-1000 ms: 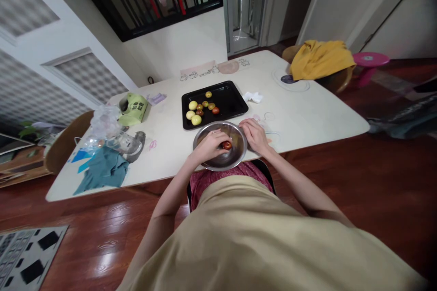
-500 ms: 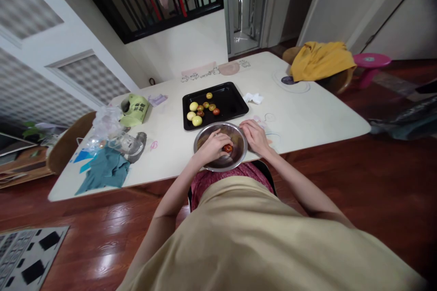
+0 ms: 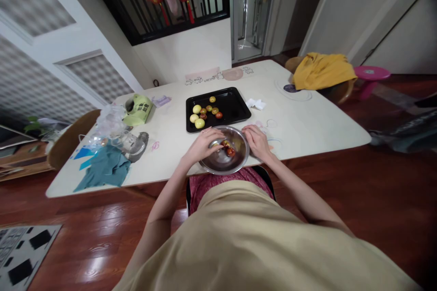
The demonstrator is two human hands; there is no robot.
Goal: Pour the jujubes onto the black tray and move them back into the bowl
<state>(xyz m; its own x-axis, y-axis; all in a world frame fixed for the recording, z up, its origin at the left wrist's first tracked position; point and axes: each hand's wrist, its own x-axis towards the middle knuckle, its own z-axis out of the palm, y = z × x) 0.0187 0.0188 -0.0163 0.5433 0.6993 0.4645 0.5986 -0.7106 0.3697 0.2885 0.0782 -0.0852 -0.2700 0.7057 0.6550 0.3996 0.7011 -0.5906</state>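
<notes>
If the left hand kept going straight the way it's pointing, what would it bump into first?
Probably the reddish fruits in the metal bowl, just ahead of the left hand. How high the hand is isn't clear, so it might pass over them and meet the bowl's rim instead.

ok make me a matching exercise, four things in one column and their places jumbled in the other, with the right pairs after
1. left hand
2. right hand
3. black tray
4. teal cloth

A. at the left end of the table
B. at the right rim of the metal bowl
C. just beyond the bowl, bearing round fruits
D. over the left side of the bowl

Pairs: 1-D, 2-B, 3-C, 4-A
</notes>
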